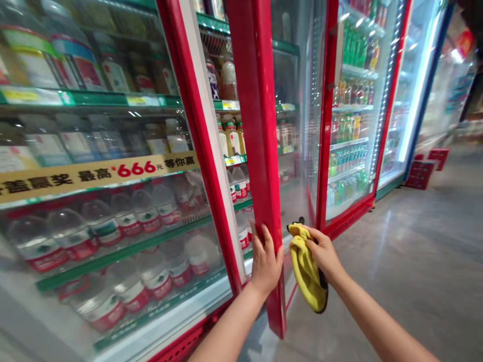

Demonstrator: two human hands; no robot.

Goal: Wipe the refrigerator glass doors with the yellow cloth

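Note:
A red-framed glass fridge door (256,125) stands ajar in front of me, its edge facing my way. My left hand (266,264) is on the lower part of that edge, fingers along one side and thumb at the other. To the right of the door, my right hand (324,251) pinches the top of a yellow cloth (304,271) with a dark border. The cloth hangs down in folds, beside the door's glass. Part of the pinching fingers is hidden behind the cloth.
Bottles of water (130,221) and other drinks fill shelves behind the left glass door, which bears a gold banner (98,173). More lit drink fridges (350,100) line up to the right. Red boxes (420,173) sit on the grey floor (415,261) farther off.

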